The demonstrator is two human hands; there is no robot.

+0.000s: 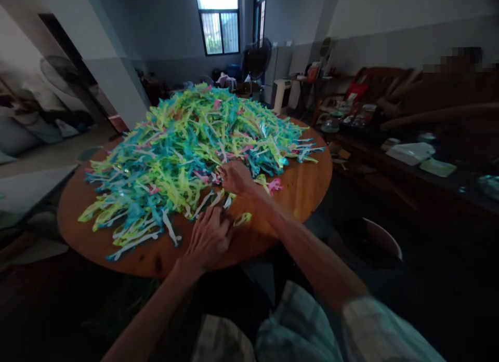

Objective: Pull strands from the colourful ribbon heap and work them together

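Observation:
A big heap of thin, crumpled plastic strips (pixel 187 144) in yellow-green, blue, white and pink covers much of a round wooden table (pixel 307 188). At the near edge of the heap, my right hand (pixel 236 177) is closed, its fingertips among the strips; what they pinch is hidden. Closer to me, my left hand (pixel 210 232) rests low over the tabletop with curled fingers, touching the ends of a few pale strips. Its fingertips are partly hidden. A loose yellow loop (pixel 242 219) lies just right of it, and a pink strip (pixel 275 185) lies beyond my right forearm.
On the right, a person sits by a dark low table holding a glass jar (pixel 331 122) and a white packet (pixel 411 152). A round bin (pixel 370 240) stands on the floor near my right arm. Behind the table are a standing fan (pixel 257 58) and a wooden bench (pixel 374 81).

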